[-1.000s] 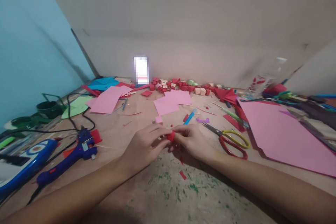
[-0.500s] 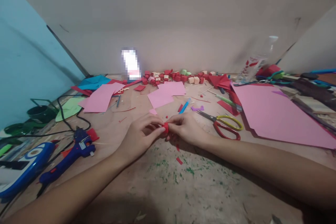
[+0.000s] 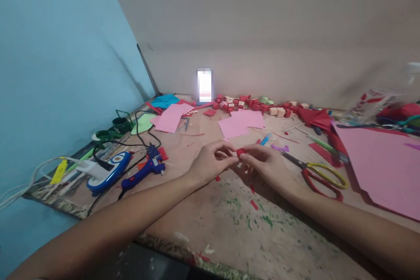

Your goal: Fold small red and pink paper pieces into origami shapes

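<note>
Between my two hands, above the table, is a small folded piece of red paper (image 3: 240,152). My left hand (image 3: 210,161) reaches in from the left, its thumb and forefinger tips closed at the piece's left edge. From the other side, my right hand (image 3: 271,164) pinches the same piece with thumb and fingers. Its exact shape is partly hidden by the fingertips. Just right of my right hand lie scissors (image 3: 306,167) with one yellow and one red handle. A blue pen-like tool (image 3: 265,139) and a purple scrap (image 3: 280,148) rest beyond that hand.
Pink paper sheets (image 3: 377,162) cover the right side; smaller pink pieces (image 3: 234,127) lie ahead. Several small red and cream paper cubes (image 3: 259,106) line the wall beside a lit phone (image 3: 205,86). Leftward are a blue glue gun (image 3: 144,170), a power strip (image 3: 111,173) and cables.
The camera view has swung left, so everything appears farther right. Both hands still hold the red paper piece, which has turned slightly between the fingers.
</note>
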Motion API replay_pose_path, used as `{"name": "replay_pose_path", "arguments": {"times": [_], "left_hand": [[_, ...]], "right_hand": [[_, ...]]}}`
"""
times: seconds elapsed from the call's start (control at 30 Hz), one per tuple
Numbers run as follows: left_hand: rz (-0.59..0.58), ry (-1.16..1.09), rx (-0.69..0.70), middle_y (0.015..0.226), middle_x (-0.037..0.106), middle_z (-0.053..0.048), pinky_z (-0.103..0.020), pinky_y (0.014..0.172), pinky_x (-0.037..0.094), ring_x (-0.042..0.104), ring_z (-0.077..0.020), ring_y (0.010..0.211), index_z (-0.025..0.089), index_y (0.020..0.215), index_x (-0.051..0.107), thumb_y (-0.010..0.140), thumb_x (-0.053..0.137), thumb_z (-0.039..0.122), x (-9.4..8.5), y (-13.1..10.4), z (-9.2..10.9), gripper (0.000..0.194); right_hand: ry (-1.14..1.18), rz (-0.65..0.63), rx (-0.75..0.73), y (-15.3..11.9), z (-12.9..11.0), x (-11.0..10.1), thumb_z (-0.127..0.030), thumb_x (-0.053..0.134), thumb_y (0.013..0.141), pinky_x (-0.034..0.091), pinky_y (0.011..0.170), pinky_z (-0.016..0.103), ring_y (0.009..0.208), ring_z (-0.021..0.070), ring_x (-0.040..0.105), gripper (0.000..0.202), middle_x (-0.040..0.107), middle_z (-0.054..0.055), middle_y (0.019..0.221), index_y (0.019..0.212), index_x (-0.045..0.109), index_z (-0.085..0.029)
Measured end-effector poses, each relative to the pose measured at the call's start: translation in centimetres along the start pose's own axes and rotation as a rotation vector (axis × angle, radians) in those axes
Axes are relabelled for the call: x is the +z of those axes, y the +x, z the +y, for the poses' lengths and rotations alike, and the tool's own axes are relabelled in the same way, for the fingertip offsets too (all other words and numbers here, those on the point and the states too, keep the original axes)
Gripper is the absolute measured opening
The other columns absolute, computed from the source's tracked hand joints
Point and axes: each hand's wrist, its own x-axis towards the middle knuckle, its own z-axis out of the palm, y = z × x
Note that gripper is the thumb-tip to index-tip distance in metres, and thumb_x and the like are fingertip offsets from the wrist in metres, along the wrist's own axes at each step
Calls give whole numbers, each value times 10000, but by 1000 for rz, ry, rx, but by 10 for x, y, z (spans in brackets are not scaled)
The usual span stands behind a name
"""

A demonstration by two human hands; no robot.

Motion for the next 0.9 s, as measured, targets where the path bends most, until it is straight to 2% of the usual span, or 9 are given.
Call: {"name": "replay_pose_path", "arguments": {"times": [0.13, 0.17, 0.3, 0.4, 0.53, 0.6, 0.67, 0.77, 0.9], "left_hand": [[20, 23, 22, 844, 737, -44, -232, 593, 492, 647, -146, 709, 153, 910, 737, 882, 708, 315, 0, -2, 1, 167], [1, 37, 37, 804, 729, -35, -233, 584, 473, 625, -139, 677, 156, 888, 747, 893, 697, 320, 0, -3, 2, 172], [-174, 216, 250, 692, 690, -13, -268, 628, 439, 554, -131, 619, 163, 773, 753, 905, 680, 258, 2, -8, 6, 178], [-205, 324, 400, 670, 678, -3, -289, 673, 430, 548, -138, 627, 169, 778, 751, 919, 671, 236, 1, -10, 5, 175], [-215, 346, 428, 639, 654, 9, -288, 673, 425, 534, -130, 604, 158, 774, 747, 928, 669, 238, 1, -11, 3, 190], [-210, 358, 413, 659, 671, 0, -281, 658, 431, 544, -130, 613, 151, 770, 749, 929, 667, 247, 1, -11, 5, 203], [-161, 377, 340, 718, 716, -6, -262, 647, 449, 580, -128, 636, 160, 803, 767, 931, 670, 274, -2, -9, 8, 196], [39, 482, 182, 818, 761, -21, -248, 663, 491, 654, -141, 709, 182, 881, 781, 975, 607, 358, -17, 4, 15, 264], [286, 691, 46, 959, 760, -83, -295, 752, 517, 682, -193, 840, 159, 1010, 747, 1031, 457, 329, -63, 38, 21, 337]], "right_hand": [[-137, 338, -282, 6, 3, -8, -435, 653, 932, 491, 610, 299, 633, 163, 610, 368, 709, 47, 860, 1203, 692, -189], [-222, 357, -326, 8, 4, -9, -417, 640, 939, 475, 608, 302, 621, 164, 590, 384, 694, 37, 821, 1244, 682, -188], [-605, 76, -240, 17, 11, -9, -380, 629, 919, 401, 564, 292, 541, 173, 552, 464, 620, -12, 609, 1324, 685, -162], [-706, 24, -216, 17, 13, -8, -401, 553, 962, 405, 598, 297, 603, 194, 614, 410, 698, 30, 664, 1234, 742, -159], [-736, -112, -207, 16, 11, -9, -343, 502, 968, 438, 675, 302, 751, 225, 708, 337, 802, 87, 874, 988, 787, -164], [-747, -136, -232, 16, 10, -8, -350, 479, 974, 424, 658, 303, 731, 226, 703, 347, 802, 89, 866, 927, 771, -169], [-776, -132, -269, 16, 8, -7, -359, 469, 973, 393, 619, 303, 677, 222, 683, 353, 788, 89, 801, 868, 751, -174], [-828, -131, -302, 14, 7, -6, -339, 442, 984, 329, 568, 300, 569, 192, 615, 378, 731, 70, 668, 737, 684, -188], [-875, -148, -332, 12, 6, -6, -307, 427, 996, 290, 563, 298, 552, 178, 578, 388, 682, 52, 623, 676, 616, -195]]}}
